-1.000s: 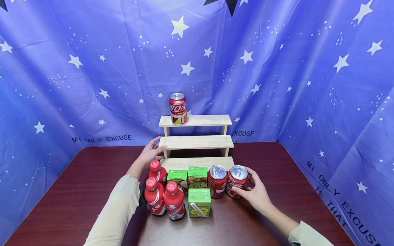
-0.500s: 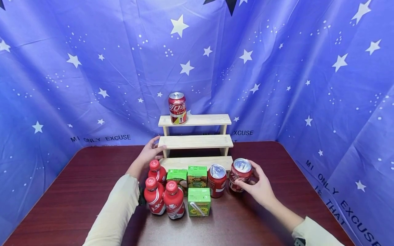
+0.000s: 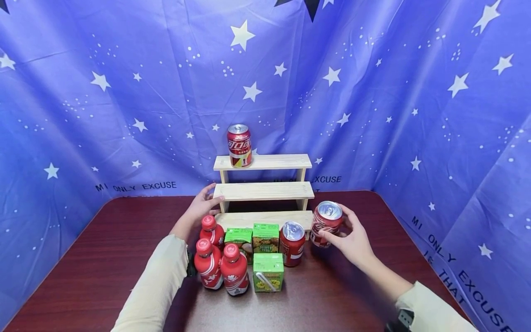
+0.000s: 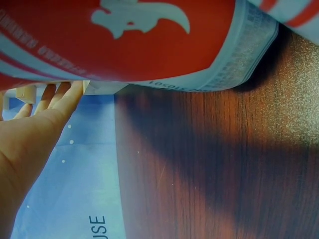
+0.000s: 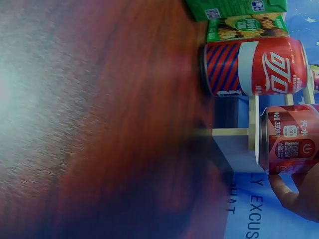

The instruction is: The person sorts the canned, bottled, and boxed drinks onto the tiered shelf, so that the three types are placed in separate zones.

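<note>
My right hand (image 3: 352, 237) grips a red soda can (image 3: 327, 223), thumb across its near side, held raised beside the right end of a three-step wooden stand (image 3: 265, 191). In the right wrist view the held can (image 5: 289, 139) is beside another red can (image 5: 254, 67). My left hand (image 3: 201, 207) holds the left end of the stand's middle step, thumb at its front edge and fingers behind. One red can (image 3: 239, 145) stands on the top step, at the left. A red bottle (image 4: 134, 40) fills the upper part of the left wrist view.
In front of the stand are three red bottles (image 3: 235, 272), three green drink cartons (image 3: 268, 273), one with a straw, and a red can (image 3: 292, 244). They stand on a dark red wooden table (image 3: 103, 258). A blue star-patterned cloth (image 3: 166, 92) hangs behind and at the sides.
My right hand has lifted its can and moved it slightly right and up, away from the neighbouring can. The left hand stays at the stand.
</note>
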The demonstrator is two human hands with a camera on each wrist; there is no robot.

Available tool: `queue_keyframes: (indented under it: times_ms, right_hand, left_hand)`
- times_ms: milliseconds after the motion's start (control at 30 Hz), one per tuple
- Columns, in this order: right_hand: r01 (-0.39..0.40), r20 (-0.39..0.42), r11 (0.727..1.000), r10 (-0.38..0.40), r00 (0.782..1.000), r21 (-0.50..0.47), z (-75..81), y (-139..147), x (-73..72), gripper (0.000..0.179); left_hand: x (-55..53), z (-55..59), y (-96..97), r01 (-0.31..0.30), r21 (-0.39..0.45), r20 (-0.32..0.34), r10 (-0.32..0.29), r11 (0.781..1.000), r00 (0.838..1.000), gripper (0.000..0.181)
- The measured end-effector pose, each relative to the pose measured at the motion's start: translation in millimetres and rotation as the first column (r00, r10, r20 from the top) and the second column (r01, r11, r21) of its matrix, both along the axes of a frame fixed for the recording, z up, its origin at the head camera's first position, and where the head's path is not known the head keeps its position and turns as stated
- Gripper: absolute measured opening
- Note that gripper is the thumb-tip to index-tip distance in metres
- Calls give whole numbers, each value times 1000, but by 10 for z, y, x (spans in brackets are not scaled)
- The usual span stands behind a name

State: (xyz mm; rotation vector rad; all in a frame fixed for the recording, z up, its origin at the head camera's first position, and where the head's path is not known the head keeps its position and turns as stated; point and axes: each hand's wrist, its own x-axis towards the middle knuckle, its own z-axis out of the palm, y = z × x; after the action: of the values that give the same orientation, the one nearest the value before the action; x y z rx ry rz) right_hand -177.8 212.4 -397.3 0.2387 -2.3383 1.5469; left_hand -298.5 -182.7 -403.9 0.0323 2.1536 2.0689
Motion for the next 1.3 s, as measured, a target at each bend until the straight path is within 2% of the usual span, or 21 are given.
queue_keyframes:
  times_ms: [233,600,767,1000,1300]
  right_hand:
    - [-4,-24,1000,4,1000,6,93,-9,-105,79]
    - [-3,-30,1000,3,1000,8,342,-141,-265,81]
    - [-18,-36,1000,18,999,-4,449,-217,-372,82]
    - [-35,-85,999,36,996,18,594,-326,-544,79]
    - [-25,-60,999,26,998,33,801,-493,-722,83]
  left_hand:
    - [-11,-10,3,-7,7,5,7,1000,1000,70]
    - [-18,5,9,-9,-6,-2,9,1000,1000,71]
    - [-4,6,6,-13,-8,3,13,1000,1000,71]
    - [18,5,8,-17,-9,9,17,1000,1000,70]
    - [10,-6,6,-17,-4,4,17,1000,1000,70]
